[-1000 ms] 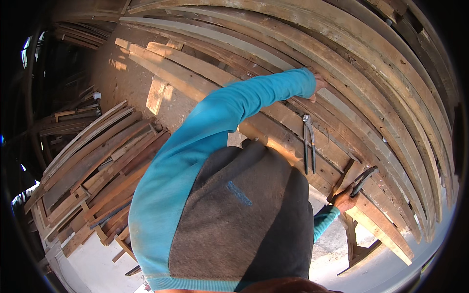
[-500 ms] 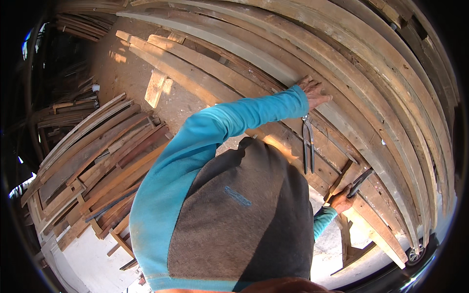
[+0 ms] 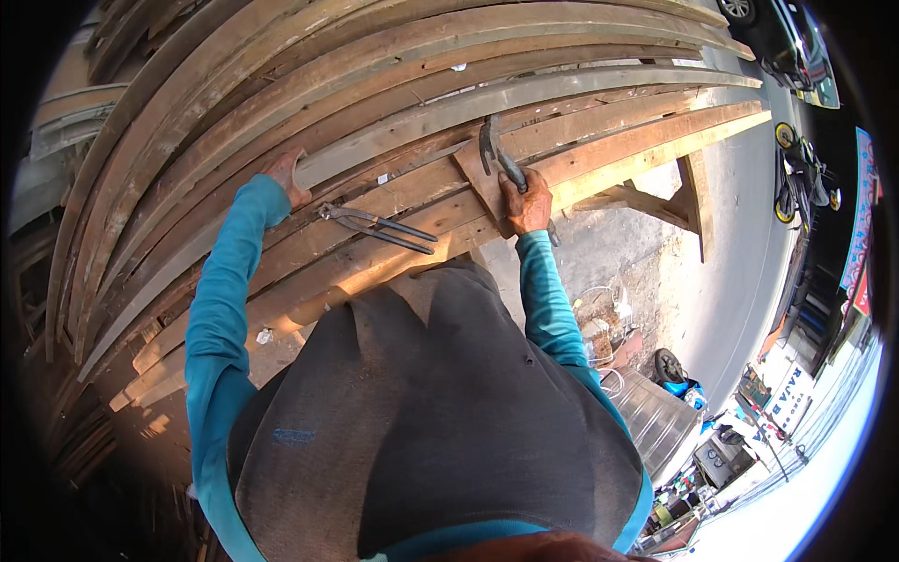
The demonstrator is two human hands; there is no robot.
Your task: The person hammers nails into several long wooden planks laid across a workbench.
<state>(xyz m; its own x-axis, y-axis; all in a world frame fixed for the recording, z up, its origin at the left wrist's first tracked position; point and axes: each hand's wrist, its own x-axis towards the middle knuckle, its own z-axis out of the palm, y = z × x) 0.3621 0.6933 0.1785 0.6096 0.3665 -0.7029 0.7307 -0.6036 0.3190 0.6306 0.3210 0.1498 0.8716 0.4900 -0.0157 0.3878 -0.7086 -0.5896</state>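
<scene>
My left hand (image 3: 288, 178) is curled over the edge of a long greyish wooden plank (image 3: 403, 136), with its fingers partly hidden. My right hand (image 3: 527, 203) is closed round the handle of a claw hammer (image 3: 512, 170). The hammer's dark metal head lies above a short wooden block (image 3: 480, 185) set across the timbers, and its handle end sticks out below my fist. Between my hands, a pair of pincers (image 3: 379, 229) rests on the wood, jaws toward my left hand and handles spread apart.
Several long planks (image 3: 375, 80) lie side by side beyond my hands. A thick beam (image 3: 646, 150) runs along the near side on a wooden trestle leg (image 3: 695, 206). To the right are a road (image 3: 740, 253), a parked motorcycle (image 3: 796, 178) and a dark car (image 3: 782, 42).
The view has swung round to the right, bringing the road into sight. My left hand, earlier laid on the wood with fingers spread, now curls over the plank. The hammer stays in my right hand.
</scene>
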